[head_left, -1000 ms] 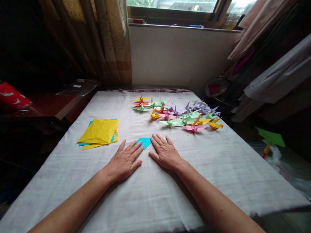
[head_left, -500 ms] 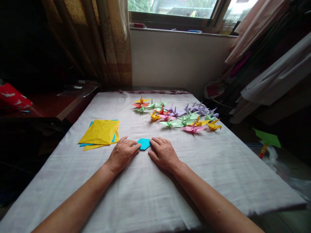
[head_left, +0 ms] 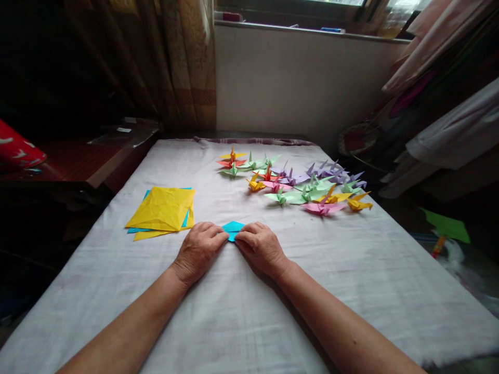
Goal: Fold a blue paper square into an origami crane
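Observation:
A small piece of folded blue origami paper [head_left: 233,227] lies on the cloth-covered table [head_left: 230,311] between my hands. My left hand [head_left: 199,248] pinches its left end, fingers curled. At the opposite end my right hand [head_left: 262,248] grips the paper between thumb and fingers. A crease or layer edge runs across the paper; its two ends are hidden under my fingertips. To the left of my left hand sits a stack of yellow paper squares [head_left: 161,209] with blue sheets [head_left: 186,218] showing between them.
Several folded paper cranes in purple, green [head_left: 281,197], pink [head_left: 323,208], orange [head_left: 358,201] and red stand at the table's far right. A dark wooden desk [head_left: 97,166] adjoins on the left. Clothes [head_left: 456,124] hang at the right, beyond the table edge.
My right fingers have curled from lying flat into a pinch on the blue paper, whose near part now shows a layer line. The view has tilted down and shifted slightly left.

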Available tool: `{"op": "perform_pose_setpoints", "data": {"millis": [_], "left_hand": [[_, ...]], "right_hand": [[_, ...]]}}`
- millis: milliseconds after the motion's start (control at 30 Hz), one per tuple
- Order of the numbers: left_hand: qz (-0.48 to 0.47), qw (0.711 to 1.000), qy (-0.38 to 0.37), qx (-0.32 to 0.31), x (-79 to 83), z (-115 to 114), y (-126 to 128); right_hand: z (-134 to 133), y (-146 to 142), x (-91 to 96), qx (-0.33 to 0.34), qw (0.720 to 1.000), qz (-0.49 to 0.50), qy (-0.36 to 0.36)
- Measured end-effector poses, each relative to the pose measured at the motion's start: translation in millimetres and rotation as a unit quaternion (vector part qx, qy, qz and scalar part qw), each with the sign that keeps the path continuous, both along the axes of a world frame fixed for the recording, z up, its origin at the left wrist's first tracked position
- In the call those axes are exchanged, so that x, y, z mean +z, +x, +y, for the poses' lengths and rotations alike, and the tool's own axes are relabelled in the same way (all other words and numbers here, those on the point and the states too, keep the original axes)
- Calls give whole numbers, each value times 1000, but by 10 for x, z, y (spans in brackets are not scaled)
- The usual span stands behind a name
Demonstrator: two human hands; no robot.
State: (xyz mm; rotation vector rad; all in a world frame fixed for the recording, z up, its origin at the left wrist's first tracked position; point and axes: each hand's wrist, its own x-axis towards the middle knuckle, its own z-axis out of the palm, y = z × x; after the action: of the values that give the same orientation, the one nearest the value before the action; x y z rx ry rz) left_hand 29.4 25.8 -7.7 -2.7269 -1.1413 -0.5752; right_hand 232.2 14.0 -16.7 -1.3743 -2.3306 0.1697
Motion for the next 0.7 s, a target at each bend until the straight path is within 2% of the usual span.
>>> {"op": "perform_pose_setpoints", "data": {"millis": [133,400,700], "left_hand": [[-31,999,-30,26,-12,-21,82],[-67,987,-122,74,-36,20,100],[-111,976,-160,93,-46,39,127]], "right_hand": [[-7,4,-13,-3,1000,25,-3],[27,-13,51,-58,995,61,-49],[66,-44,-14,-84,988,117,-50]]}}
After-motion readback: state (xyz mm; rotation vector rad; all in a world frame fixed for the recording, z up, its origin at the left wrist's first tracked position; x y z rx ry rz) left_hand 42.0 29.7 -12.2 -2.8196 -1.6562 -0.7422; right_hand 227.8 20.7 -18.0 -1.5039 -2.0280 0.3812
